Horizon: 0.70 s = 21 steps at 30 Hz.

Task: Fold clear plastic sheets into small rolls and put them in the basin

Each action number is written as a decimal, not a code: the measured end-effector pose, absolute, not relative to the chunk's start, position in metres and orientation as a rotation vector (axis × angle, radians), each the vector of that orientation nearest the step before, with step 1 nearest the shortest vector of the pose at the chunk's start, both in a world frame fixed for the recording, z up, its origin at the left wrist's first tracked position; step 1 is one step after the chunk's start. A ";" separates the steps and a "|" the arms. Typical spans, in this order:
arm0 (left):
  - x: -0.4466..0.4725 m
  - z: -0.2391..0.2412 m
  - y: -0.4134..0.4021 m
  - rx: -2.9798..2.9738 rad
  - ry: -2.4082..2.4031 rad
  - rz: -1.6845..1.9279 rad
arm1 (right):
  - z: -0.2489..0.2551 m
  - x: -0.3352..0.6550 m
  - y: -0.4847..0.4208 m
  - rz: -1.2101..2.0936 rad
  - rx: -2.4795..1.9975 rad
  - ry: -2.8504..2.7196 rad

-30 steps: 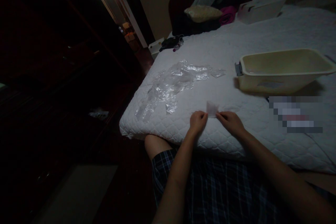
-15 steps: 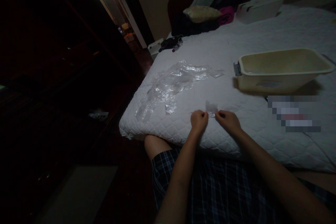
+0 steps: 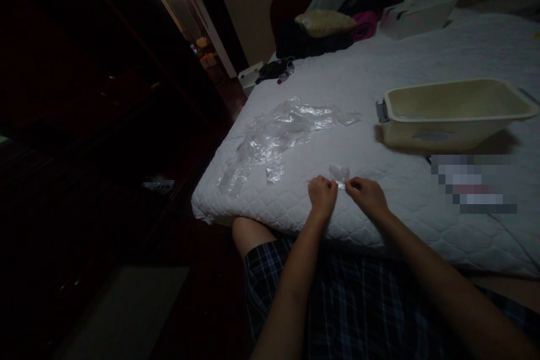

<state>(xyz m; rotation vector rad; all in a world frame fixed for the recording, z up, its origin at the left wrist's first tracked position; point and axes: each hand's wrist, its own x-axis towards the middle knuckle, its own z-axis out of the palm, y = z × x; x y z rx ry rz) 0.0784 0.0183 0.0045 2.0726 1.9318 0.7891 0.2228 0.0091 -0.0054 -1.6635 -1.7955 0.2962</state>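
Between my two hands is a small clear plastic bag [image 3: 340,172], its far edge bent upward. My left hand [image 3: 323,191] pinches its near left corner, and my right hand [image 3: 366,196] pinches the near right corner. Both hands are closed, low over the white quilted bed cover [image 3: 291,214]. To the left of them a single clear bag lies near a spread heap of clear plastic bags [image 3: 282,129], crinkled and shiny.
A cream plastic bin [image 3: 455,138] stands on the bed to the right. In front of it is a blurred-out patch with a cord. At the back are a white box [image 3: 417,16], a pillow [image 3: 325,22] and a magenta cloth [image 3: 363,25]. The bed edge drops off at the left.
My left hand has shifted slightly right, closer to my right hand. The small bag between them has buckled, its flat top edge now folded into two peaks.
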 end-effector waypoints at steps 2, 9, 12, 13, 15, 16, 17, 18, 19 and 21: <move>0.079 0.004 0.017 2.101 1.965 0.814 | -0.005 0.222 0.009 0.289 -1.673 -1.803; 0.080 0.001 0.015 2.165 1.979 0.847 | -0.008 0.222 0.009 0.234 -1.635 -1.764; 0.081 0.000 0.014 2.171 1.998 0.844 | -0.010 0.222 0.009 0.205 -1.619 -1.794; 0.081 0.000 0.014 2.175 2.008 0.845 | -0.010 0.222 0.009 0.196 -1.617 -1.808; 0.082 0.000 0.013 2.181 2.030 0.851 | -0.010 0.222 0.008 0.179 -1.621 -1.828; 0.082 0.000 0.013 2.178 2.040 0.856 | -0.009 0.223 0.008 0.175 -1.623 -1.839; 0.083 0.000 0.012 2.173 2.047 0.863 | -0.009 0.223 0.008 0.174 -1.624 -1.851; 0.083 0.000 0.012 2.167 2.048 0.875 | -0.009 0.223 0.008 0.175 -1.623 -1.862; 0.083 -0.001 0.012 2.162 2.047 0.891 | -0.009 0.223 0.008 0.175 -1.621 -1.870; 0.082 -0.001 0.012 2.160 2.035 0.934 | -0.008 0.224 0.008 0.173 -1.616 -1.881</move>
